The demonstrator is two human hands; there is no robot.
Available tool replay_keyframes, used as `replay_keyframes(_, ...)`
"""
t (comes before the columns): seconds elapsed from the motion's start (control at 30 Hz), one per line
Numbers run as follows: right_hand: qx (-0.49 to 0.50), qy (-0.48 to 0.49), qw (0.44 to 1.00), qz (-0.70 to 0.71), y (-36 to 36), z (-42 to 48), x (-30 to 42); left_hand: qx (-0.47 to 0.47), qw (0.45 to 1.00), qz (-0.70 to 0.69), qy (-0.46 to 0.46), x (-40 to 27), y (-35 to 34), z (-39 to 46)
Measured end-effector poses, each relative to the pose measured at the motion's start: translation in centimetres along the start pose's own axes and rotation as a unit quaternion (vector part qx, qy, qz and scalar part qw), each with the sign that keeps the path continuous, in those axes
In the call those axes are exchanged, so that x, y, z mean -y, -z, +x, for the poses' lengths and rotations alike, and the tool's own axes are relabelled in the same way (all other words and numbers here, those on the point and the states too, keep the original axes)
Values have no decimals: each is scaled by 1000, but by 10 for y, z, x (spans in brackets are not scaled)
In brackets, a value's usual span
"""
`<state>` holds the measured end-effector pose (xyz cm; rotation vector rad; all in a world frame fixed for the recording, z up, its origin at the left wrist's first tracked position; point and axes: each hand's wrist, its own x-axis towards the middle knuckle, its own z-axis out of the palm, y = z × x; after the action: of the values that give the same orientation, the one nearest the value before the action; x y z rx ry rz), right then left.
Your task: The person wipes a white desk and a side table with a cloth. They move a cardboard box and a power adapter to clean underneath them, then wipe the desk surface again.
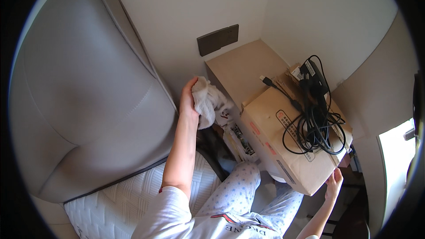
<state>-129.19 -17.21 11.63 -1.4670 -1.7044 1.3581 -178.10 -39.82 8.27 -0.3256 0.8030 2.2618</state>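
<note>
A crumpled off-white cloth (206, 101) is gripped in my left hand (190, 98), held above the gap between the padded headboard and a cardboard box. My right hand (333, 182) touches the near right corner of that cardboard box (265, 132); its fingertips are partly hidden by the box. Tangled black cables (312, 126) and a black power adapter (313, 74) lie on top of the box. Beneath the cloth, papers and a part that looks like a circuit board (244, 139) show in the gap beside the box.
A grey padded headboard (83, 73) fills the left side, with a white quilted mattress (109, 205) below it. Behind the box stands a beige cabinet top (247, 63) against the walls. A dark wall plate (218, 39) is above it. A dark chair (352, 215) stands at lower right.
</note>
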Motion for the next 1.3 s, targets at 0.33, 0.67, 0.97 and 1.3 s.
replay_keyframes(0.33, 27, 37, 999, -4, -7, 10, -3, -83, 948, 51, -303, -16, -55, 68)
replay_keyframes(0.67, -103, 124, 980, -116, 3, 12, 28, -32, 967, 95, -236, -5, -32, 75)
replay_keyframes(0.97, 220, 332, 916, 51, -115, -89, 197, 46, 957, 237, -160, 20, -45, -83)
replay_keyframes(1.3, 190, 408, 882, -142, -265, -117, 190, 141, 908, 334, -212, 7, -52, -141)
